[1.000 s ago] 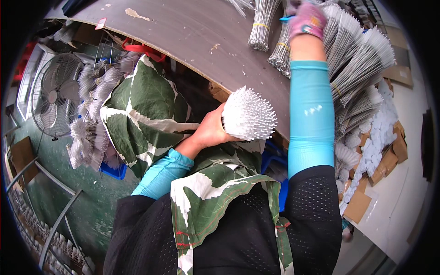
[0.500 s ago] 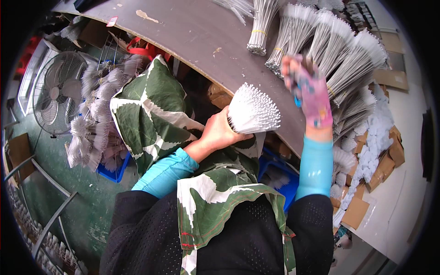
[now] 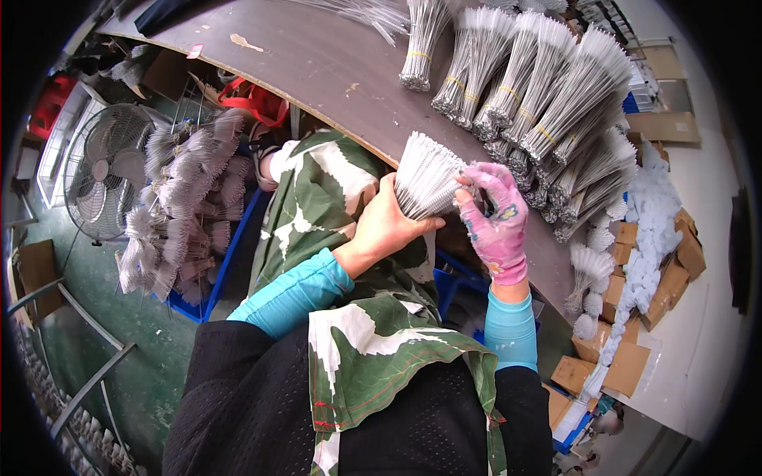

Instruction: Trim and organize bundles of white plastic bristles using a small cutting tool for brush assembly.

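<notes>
**Left hand [image 3: 386,224] gripping white brush bundle [image 3: 429,176] at worktable [image 3: 317,59] edge**

Brush bundle is showing slim white bristle heads, tightly packed, fanning out at top, narrowing into the grip; it's leaning at the worktable's near edge. Left hand, bare, is wrapping around it. Right hand [image 3: 496,222], pink flowered glove, is curling its fingers beside the bundle; can't tell if pinching anything. Yellow-banded wire brush bundles [image 3: 508,95] are lying on the worktable's right part.

Fan [image 3: 101,169] — left, wire bundles [image 3: 520,103] — right, on table [image 3: 329,71]
</notes>
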A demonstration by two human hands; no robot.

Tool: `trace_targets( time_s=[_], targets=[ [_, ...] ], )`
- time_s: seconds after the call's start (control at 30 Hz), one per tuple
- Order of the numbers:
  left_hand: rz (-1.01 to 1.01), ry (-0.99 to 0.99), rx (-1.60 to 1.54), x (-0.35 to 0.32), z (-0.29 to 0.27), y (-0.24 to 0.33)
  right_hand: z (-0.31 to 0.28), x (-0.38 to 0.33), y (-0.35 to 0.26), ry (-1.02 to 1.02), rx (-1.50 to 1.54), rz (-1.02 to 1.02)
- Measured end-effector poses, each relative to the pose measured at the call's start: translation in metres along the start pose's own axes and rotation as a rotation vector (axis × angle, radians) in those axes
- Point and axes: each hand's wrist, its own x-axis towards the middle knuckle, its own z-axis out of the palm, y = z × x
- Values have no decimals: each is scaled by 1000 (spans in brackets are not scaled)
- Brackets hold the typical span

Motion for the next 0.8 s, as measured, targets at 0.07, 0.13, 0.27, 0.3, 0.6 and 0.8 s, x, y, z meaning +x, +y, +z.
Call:
trace_targets(
  time_s=[0.07, 0.13, 0.27, 0.3, 0.6, 0.8],
  targets=[
    [125, 33, 28, -7, -1, -13, 1, -5, 6, 86, -111, -70],
    [239, 81, 48, -24, -8, -10, 1, -11, 6, 98, -100, -77],
    [599, 216, 143, -31, -30, 21, 6, -26, 1, 115, 181, 88],
    [599, 208, 144, -26, -33, 28, 7, -28, -2, 111, 347, 204],
    [635, -287, 119, 3, -35, 48, 2, -34, 5, 119, 676, 387],
    [634, -224, 155, -5, -26, 52, 5, -43, 5, 186, 688, 433]
  ],
)
